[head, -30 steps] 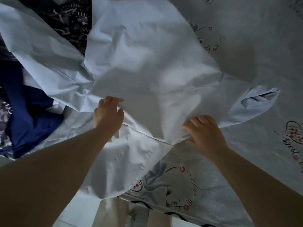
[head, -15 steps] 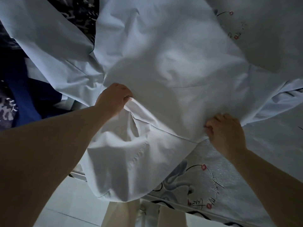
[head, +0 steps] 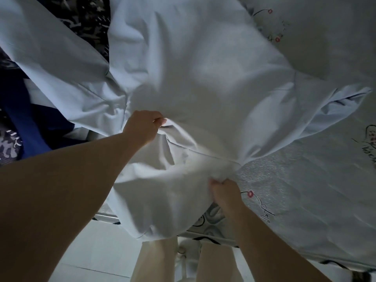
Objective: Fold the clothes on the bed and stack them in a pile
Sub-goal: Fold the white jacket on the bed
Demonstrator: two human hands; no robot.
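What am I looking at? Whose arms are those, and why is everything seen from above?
There is no machine here. A person wears a camera on their head, so you look down along their own arms. They stand at a bed with a flower-printed sheet. On it lies a big pale blue garment, crumpled. The left hand pinches a fold of it, and the right hand bunches its near edge in its grip. More clothes, dark blue and patterned, wait at the left.

Pale blue shirt [head: 203, 78], navy garment [head: 24, 119]
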